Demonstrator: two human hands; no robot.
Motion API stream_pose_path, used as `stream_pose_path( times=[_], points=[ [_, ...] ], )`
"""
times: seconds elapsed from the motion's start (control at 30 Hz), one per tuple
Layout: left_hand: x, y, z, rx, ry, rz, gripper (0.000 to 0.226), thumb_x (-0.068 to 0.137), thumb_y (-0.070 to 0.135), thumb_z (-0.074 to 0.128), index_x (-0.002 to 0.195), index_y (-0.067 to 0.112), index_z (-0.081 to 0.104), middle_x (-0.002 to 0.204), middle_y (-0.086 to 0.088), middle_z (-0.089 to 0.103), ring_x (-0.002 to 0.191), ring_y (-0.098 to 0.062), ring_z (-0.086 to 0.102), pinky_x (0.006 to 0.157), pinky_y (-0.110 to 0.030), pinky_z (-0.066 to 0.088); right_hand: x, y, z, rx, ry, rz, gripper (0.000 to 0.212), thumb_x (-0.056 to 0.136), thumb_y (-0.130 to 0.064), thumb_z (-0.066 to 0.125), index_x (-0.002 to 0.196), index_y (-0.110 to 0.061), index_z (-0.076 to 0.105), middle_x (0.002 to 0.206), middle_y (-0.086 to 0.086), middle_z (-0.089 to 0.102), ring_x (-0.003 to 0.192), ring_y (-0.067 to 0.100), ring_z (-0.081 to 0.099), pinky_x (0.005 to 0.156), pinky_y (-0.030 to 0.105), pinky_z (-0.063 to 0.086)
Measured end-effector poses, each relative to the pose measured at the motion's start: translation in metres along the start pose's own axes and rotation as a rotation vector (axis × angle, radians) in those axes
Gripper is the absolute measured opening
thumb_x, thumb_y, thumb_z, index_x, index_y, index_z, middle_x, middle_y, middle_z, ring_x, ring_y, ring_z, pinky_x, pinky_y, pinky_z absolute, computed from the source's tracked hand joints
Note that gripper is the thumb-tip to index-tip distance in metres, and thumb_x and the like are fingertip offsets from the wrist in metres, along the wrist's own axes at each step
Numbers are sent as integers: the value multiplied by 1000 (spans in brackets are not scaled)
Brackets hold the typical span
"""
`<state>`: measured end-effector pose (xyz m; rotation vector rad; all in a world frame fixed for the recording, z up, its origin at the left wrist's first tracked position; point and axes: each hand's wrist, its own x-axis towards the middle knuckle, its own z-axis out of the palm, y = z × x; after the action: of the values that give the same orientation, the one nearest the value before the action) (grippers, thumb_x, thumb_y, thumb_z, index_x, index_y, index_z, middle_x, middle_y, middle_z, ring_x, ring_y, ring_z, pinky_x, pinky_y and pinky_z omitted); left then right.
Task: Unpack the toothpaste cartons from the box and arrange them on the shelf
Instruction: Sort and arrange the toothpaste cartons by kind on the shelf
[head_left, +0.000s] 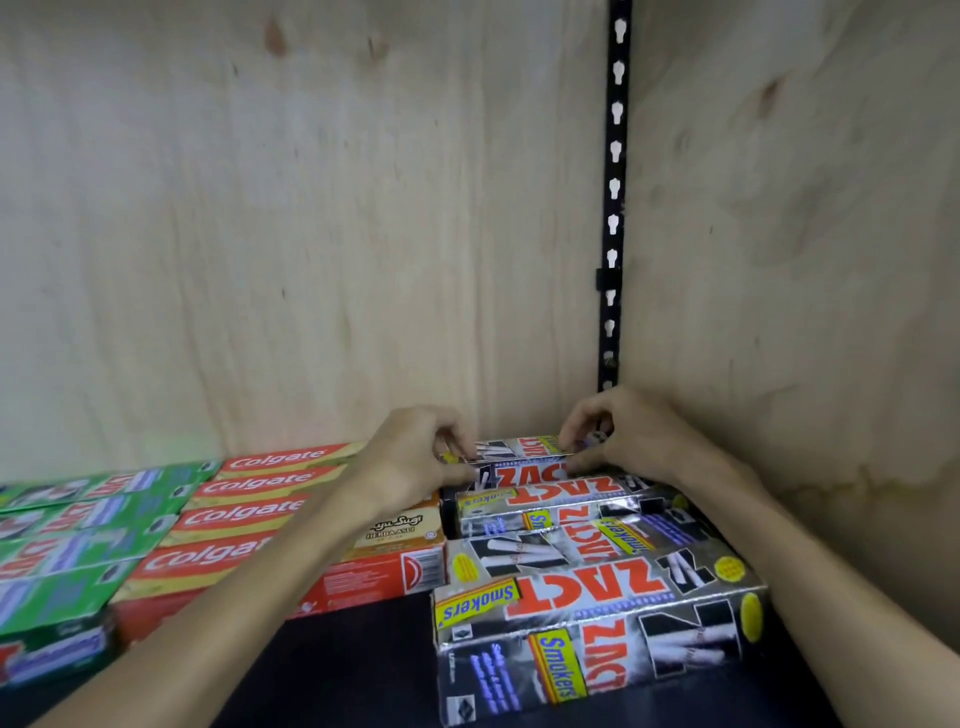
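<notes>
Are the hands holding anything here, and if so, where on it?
Both hold the rearmost silver ZACT carton by its ends: left hand pinches the left end, right hand the right end.

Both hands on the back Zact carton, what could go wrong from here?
1. The silver Zact cartons lie skewed and overlapping; pushing the back carton, pinched by the left hand and right hand, may shift them.
2. The front stack sits near the shelf edge and could be nudged off.

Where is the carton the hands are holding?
The silver carton sits at the back right of the shelf, by the black rail, held between the left hand and right hand.
</notes>
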<state>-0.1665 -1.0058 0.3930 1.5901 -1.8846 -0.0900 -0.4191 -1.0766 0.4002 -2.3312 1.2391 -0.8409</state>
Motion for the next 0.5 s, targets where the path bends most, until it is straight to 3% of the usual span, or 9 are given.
stream_pose_path(
  times=[0.13, 0.23, 0.3, 0.4, 0.5],
  points=[
    [3, -4, -3, 28, 5, -51, 33, 70, 31, 92, 95, 26, 71, 96, 7, 66, 88, -15, 64, 83, -35, 54, 2, 1, 1, -1, 9, 32, 26, 67, -30, 92, 87, -29, 75, 102, -14, 67, 91, 1, 57, 66, 17, 39],
    [4, -9, -2, 43, -60, -123, 60, 70, 45, 89, 122, 27, 66, 109, 5, 69, 106, -15, 65, 101, -41, 51, 3, 2, 1, -19, 8, 69, 47, 65, -35, 94, 104, -29, 69, 114, -12, 65, 104, 7, 58, 81, 23, 47],
    [4, -12, -1, 61, -97, -174, 68, 72, 51, 85, 131, 25, 63, 122, 6, 68, 115, -14, 63, 109, -40, 47, 3, 3, 1, -26, -12, 99, 62, 65, -38, 93, 118, -27, 64, 117, -11, 63, 107, 12, 59, 81, 26, 47],
    [7, -10, -2, 87, -122, -193, 56, 76, 49, 83, 124, 28, 66, 120, 7, 68, 113, -14, 63, 108, -40, 47, 5, 3, 0, -33, -34, 99, 64, 66, -38, 92, 121, -25, 63, 115, -11, 63, 99, 7, 59, 71, 19, 43],
    [12, -4, -1, 167, -107, -170, 34, 78, 45, 82, 105, 30, 67, 103, 10, 68, 98, -13, 63, 95, -35, 52, 11, 4, 0, -47, -36, 94, 59, 65, -38, 93, 116, -24, 65, 114, -10, 63, 93, 1, 56, 69, 17, 41]
  ],
)
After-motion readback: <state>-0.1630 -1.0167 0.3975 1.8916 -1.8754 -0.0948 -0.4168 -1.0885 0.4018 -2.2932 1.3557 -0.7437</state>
